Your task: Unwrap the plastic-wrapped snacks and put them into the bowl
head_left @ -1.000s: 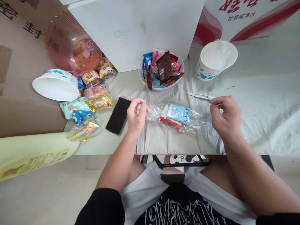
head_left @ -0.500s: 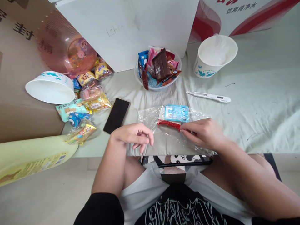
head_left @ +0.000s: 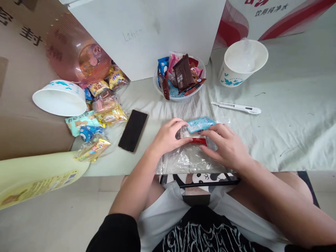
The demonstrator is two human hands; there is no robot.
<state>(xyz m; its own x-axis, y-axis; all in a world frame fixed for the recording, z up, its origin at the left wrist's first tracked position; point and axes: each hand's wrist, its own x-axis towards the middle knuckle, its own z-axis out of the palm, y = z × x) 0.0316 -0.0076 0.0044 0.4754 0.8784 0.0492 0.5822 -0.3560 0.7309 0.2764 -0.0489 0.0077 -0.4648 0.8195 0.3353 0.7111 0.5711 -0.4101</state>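
A blue-and-white snack packet (head_left: 201,124) and a red-edged snack packet (head_left: 198,141) lie together on a clear plastic bag (head_left: 189,160) spread over the cloth. My left hand (head_left: 172,135) is curled round their left end, thumb by the red edge and fingers by the blue packet. From the right, my right hand (head_left: 228,146) reaches over the other end. Its fingers are apart, and the tips touch the packets or the plastic; which one I cannot tell.
A clear bowl of wrapped snacks (head_left: 180,96) stands behind, with a paper bucket (head_left: 231,70) and a box cutter (head_left: 236,107) to its right. Leftward lie a phone (head_left: 133,131), loose snack packets (head_left: 110,113), a tipped paper bucket (head_left: 59,99) and a yellow-green container (head_left: 44,178).
My left hand has moved right and forward from above the bag's left side onto the packets. My right hand has spread its fingers from a pinch at the red packet's end. The blue packet has tilted.
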